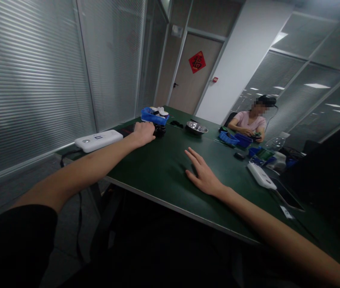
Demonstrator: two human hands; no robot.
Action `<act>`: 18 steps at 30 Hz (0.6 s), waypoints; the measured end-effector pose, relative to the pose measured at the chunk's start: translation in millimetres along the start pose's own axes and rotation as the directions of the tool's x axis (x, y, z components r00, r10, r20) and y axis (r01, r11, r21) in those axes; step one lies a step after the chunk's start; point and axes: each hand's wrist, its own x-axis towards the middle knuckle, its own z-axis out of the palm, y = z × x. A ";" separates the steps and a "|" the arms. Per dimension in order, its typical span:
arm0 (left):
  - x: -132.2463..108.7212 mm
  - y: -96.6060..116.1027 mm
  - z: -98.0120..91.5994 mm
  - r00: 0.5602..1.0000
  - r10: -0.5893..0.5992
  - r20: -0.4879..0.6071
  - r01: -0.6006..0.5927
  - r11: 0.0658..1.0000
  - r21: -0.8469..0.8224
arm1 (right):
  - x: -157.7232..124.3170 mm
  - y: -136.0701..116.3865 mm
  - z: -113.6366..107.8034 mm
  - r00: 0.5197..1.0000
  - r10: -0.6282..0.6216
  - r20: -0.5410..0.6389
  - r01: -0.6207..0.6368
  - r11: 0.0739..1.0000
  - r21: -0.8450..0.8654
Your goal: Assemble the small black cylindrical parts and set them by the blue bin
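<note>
My left hand (144, 133) reaches over the far left part of the green table (157, 168), its fingers curled at a cluster of glossy black items (159, 130). What its fingertips hold, if anything, is hidden behind the hand. Just beyond it stands a blue basket (154, 117) with white and dark pieces inside. My right hand (202, 173) hovers over or rests on the middle of the table, fingers spread and holding nothing. A shiny metal bowl (196, 128) lies farther back, between the two hands.
A white power bank (99, 140) with a cable lies at the left edge. On the right are another white power bank (261, 176), a phone (286, 194), a plastic bottle (270, 149) and blue bins (228, 138). Across the table sits a person (250, 122) handling something dark.
</note>
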 end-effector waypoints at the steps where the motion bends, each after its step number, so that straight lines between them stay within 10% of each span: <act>1: -2.9 1.8 -2.5 1.000 -0.002 -0.020 0.002 1.000 0.012 | 0.0 0.2 0.1 1.000 0.003 0.001 -0.003 1.000 0.002; 18: -29.0 46.3 18.8 0.934 0.350 0.072 -0.357 0.918 0.170 | 1.2 5.5 3.2 1.000 -0.027 -0.005 0.027 0.999 0.038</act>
